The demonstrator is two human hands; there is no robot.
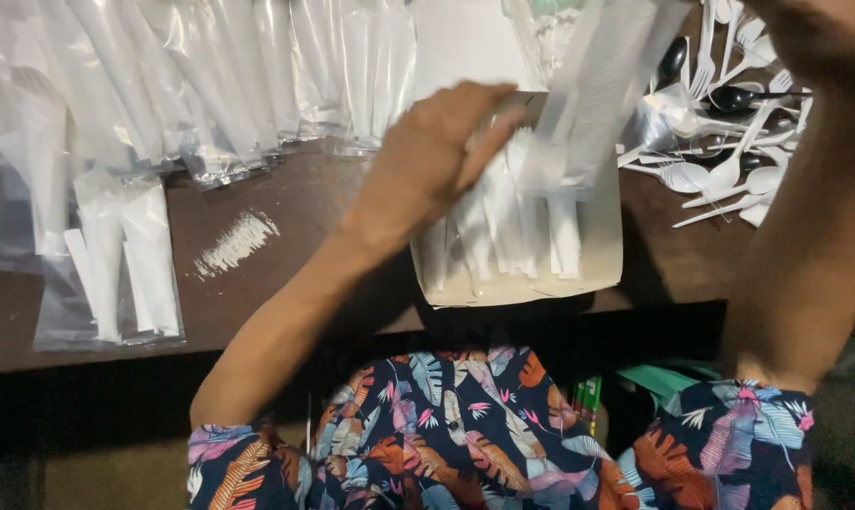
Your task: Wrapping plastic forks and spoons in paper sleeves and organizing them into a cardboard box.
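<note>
- A person seated at a dark brown worktop (pixel 286 217) reaches the left hand (pixel 427 156) forward from the near left, forearm angled up and to the right, wrist bent and the back of the hand facing the camera.
- The left hand's fingers are curled part-way shut, their tips pressed on a narrow white wrapped packet (pixel 531 151) that stands among others in a shallow white cardboard tray (pixel 602 255); whether the packet is truly gripped or only touched cannot be told.
- The tray sits at the near edge of the worktop, centre-right, overhanging it slightly, with roughly half a dozen slim white packets lined up inside; blur prevents an exact count.
- The right arm rises along the right edge of the picture, elbow near the lap, and the right hand (pixel 815 38) is cut off at the top right corner, so how far open it is cannot be told.
- Just left of that arm, on the far right of the worktop, lies a loose heap of white plastic spoons and forks (pixel 720 175), well over ten, with about two black spoons (pixel 735 97) among them.
- Clear plastic bags (pixel 210 85) holding long white items lie in overlapping rows across the far left; too many overlap to count.
- One clear bag (pixel 116 264) with about three white packets lies at the near left, beside a white scuff mark (pixel 237 241).
- The person wears a dark garment printed with coloured leaves (pixel 465 434).
</note>
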